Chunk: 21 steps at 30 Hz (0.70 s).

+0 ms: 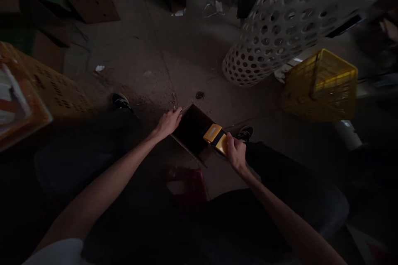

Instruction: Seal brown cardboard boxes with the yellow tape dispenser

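yellow packet (214, 133) in right hand (235, 153) lies over open box (191, 129) rim.

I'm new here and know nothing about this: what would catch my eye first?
A bright yellow object stands out in the dim middle, gripped by the right hand at the edge of a dark open box on the floor; the left hand rests on the box's left edge. At upper right, a big white perforated basket leans above a yellow crate.
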Tool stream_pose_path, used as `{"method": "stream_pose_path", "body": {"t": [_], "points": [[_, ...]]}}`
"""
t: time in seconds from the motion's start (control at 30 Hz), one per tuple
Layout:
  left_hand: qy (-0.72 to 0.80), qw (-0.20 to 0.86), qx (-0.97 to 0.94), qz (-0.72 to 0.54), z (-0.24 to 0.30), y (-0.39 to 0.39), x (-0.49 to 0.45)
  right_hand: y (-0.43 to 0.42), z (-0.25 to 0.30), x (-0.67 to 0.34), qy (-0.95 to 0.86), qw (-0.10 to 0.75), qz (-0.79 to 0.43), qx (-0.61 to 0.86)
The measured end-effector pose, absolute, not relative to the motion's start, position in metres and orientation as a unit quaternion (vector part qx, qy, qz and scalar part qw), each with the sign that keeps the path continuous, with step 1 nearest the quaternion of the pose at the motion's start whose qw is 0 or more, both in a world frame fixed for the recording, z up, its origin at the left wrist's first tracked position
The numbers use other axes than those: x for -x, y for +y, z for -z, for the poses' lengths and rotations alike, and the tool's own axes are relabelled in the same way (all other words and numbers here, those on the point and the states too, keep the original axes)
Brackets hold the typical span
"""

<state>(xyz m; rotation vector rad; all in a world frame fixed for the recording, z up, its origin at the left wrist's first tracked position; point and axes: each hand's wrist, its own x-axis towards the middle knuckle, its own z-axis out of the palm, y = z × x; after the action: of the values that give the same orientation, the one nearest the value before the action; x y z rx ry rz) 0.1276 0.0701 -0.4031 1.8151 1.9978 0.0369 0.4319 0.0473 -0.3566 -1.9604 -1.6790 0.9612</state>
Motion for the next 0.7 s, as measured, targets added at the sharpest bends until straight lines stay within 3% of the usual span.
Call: {"method": "stream_pose_path", "body": {"t": [0.33,0.7], "points": [[0.735,0.180,-0.646,0.101,0.394,0.076,-0.162,0.038,0.409,-0.419,-0.627,0.197,-0.317,0.684],[0.699,0.146,-0.692,0.107,0.402,0.065,-0.155,0.032,0.420,-0.420,-0.593,0.225,-0.333,0.697]]}}
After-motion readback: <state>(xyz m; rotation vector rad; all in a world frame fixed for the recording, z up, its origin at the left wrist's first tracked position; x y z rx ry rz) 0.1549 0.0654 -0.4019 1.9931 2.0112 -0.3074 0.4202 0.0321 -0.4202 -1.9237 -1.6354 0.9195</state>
